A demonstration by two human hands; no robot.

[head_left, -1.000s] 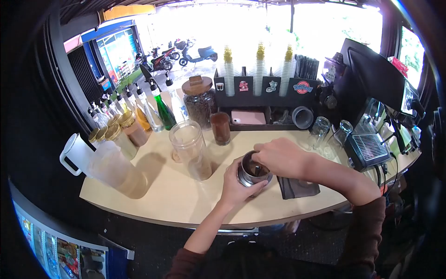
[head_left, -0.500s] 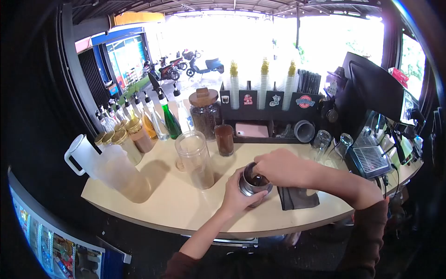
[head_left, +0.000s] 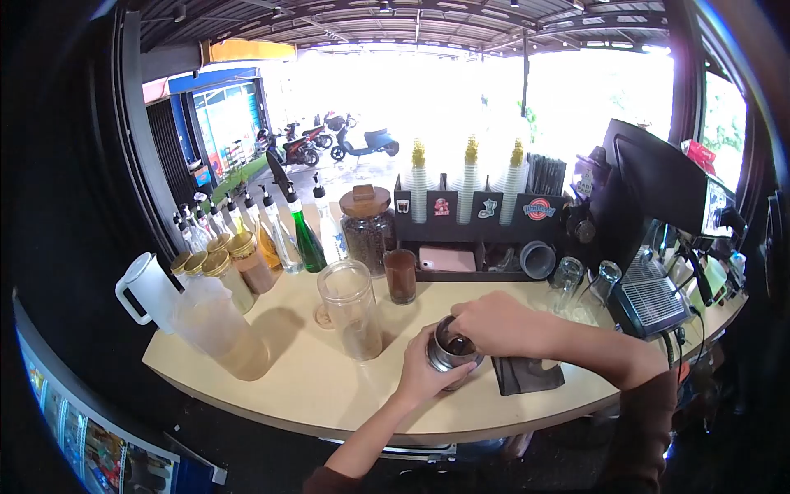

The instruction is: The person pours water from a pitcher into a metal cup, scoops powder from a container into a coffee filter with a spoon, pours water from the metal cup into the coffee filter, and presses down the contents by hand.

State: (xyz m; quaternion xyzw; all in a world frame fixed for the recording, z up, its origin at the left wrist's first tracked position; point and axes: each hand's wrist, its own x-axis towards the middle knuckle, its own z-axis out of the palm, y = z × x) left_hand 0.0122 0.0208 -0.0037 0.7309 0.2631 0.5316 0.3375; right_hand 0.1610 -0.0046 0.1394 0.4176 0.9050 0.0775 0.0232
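Observation:
A metal cup [head_left: 445, 360] stands tilted near the counter's front edge, with dark contents visible inside. My left hand [head_left: 425, 372] is wrapped round its left side, thumb across the front. Above its mouth, my right hand [head_left: 502, 326] is closed, fingertips reaching down at the rim; whatever they pinch is hidden. A folded dark cloth [head_left: 528, 376] lies just right of the cup. Left of it stands a tall clear container [head_left: 351, 313], and behind is a glass of brown liquid [head_left: 401, 277].
Frosted pitchers [head_left: 220, 329], gold-lidded jars [head_left: 225, 278] and pump bottles [head_left: 306, 239] line the left. A wooden-lidded jar [head_left: 368, 235] and black cup organizer [head_left: 481, 210] stand behind. Upturned glasses [head_left: 568, 273] and an espresso machine [head_left: 654, 305] are at right.
The camera view has tilted upward, so the counter and its objects appear lower. My left hand still holds the cup and my right hand remains at its mouth.

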